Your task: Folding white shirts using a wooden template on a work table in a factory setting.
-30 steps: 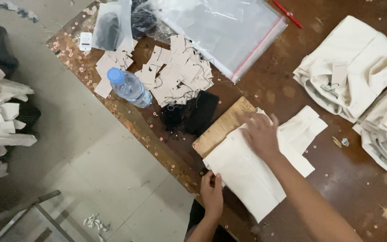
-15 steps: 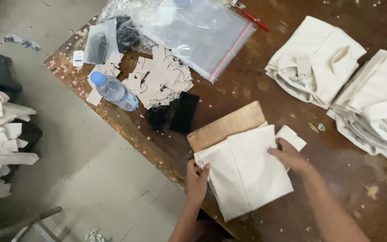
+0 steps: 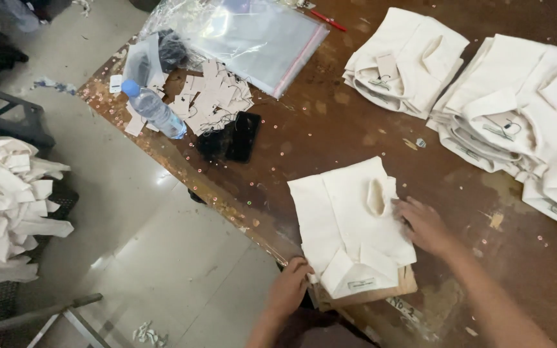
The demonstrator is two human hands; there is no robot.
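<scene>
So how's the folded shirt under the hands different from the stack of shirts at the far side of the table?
The folded shirt lies singly on a cardboard board at the near table edge; the far stack holds several shirts piled up, with no board visible. The left hand and right hand touch the single shirt; nothing touches the stack. Both are cream and folded.

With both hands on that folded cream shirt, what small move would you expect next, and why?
Probably sliding the brown cardboard folding board out from under the folded cream shirt. The shirt looks fully folded, the board's edge pokes out at the near end, the left hand is at that corner, and the right hand presses the shirt's side.
</scene>
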